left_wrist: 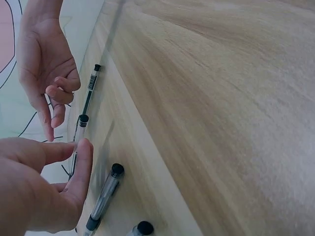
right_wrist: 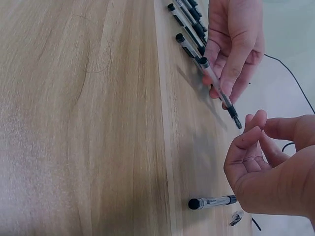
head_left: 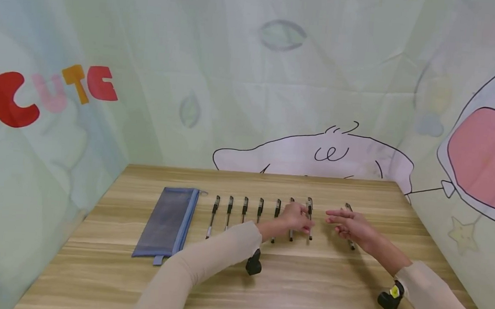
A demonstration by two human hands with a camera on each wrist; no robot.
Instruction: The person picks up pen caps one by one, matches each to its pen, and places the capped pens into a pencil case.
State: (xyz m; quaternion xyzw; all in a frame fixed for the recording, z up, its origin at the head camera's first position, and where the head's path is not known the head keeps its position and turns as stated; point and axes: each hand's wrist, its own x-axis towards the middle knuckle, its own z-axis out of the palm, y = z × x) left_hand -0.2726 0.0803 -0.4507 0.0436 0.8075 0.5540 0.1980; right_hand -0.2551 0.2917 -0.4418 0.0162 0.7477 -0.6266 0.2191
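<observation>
My left hand [head_left: 296, 217] pinches a clear-barrelled gel pen [head_left: 310, 206] with a black cap between thumb and fingers. In the right wrist view this held pen [right_wrist: 212, 73] slants above the wood, its cap end pointing toward my right hand [right_wrist: 261, 157]. That right hand, bent loosely at the fingers, holds nothing. Close beneath it on the table lies another black-capped pen [head_left: 350, 242], partly covered by the hand in the head view. Left of my left hand, several similar pens [head_left: 229, 210] lie side by side in a row, some partly hidden by the left hand and sleeve.
A flat blue mesh zip pouch [head_left: 167, 223] lies left of the row of pens. Under everything is a wood-grain table [head_left: 298, 292], and printed cloth walls [head_left: 251, 102] rise behind it and at its sides. Each wrist carries a small black camera [head_left: 254, 262].
</observation>
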